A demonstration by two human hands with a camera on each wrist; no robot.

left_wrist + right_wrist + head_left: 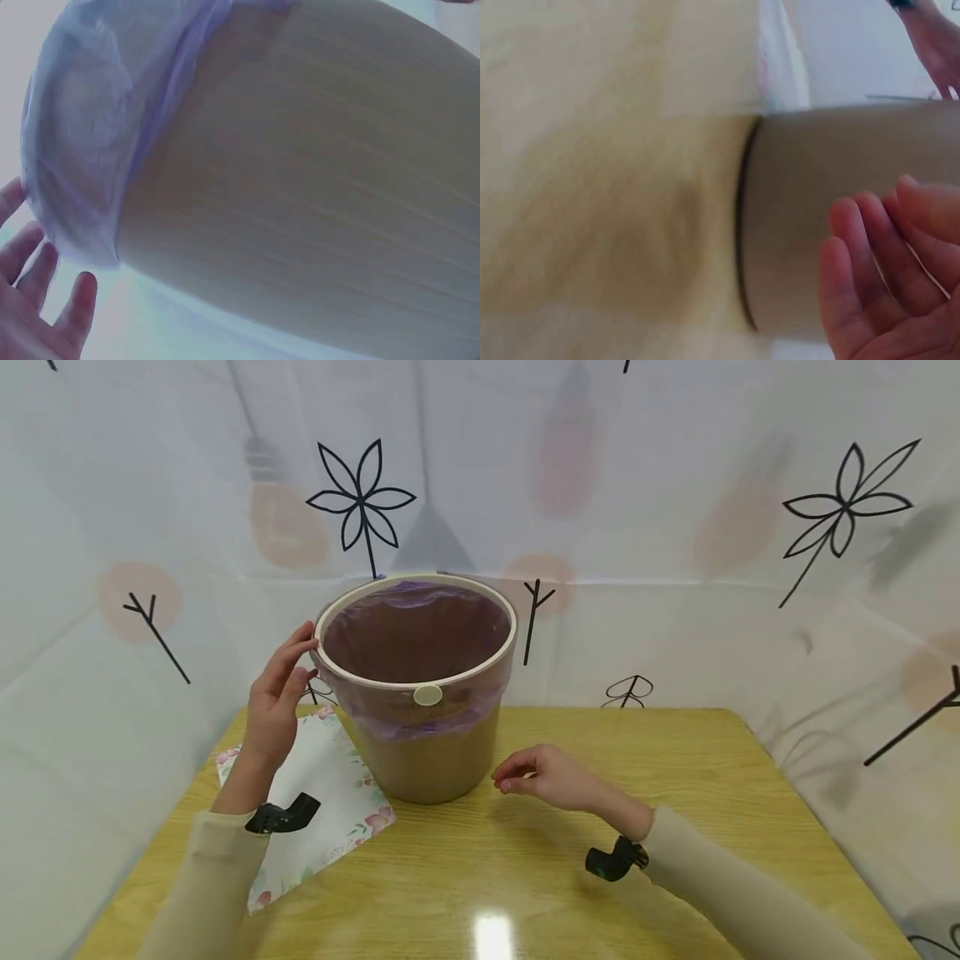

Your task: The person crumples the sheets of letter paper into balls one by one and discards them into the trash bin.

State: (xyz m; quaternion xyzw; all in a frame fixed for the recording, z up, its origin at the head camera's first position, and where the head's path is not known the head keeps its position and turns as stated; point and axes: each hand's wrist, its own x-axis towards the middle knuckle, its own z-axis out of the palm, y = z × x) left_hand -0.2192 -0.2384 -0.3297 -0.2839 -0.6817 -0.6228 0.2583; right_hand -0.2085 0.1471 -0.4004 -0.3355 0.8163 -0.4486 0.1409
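Observation:
A beige trash can [431, 768] stands upright on the table, a pale ring [416, 680] around its rim. A thin purple trash bag [390, 714] lines it and hangs folded over the outside. My left hand [276, 710] is at the left side of the rim, fingers extended, the fingertips at or very near the ring; contact is hard to tell. In the left wrist view its spread fingers lie beside the bag's overhang [82, 142]. My right hand [551, 777] hovers right of the can's base, fingers loosely bent, holding nothing. The right wrist view shows it before the can's wall [802, 172].
A white sheet with a floral border [330, 802] lies on the wooden table [637, 760], partly under or behind the can. A patterned cloth [645, 527] hangs behind and at both sides. Each wrist wears a small black camera [285, 816].

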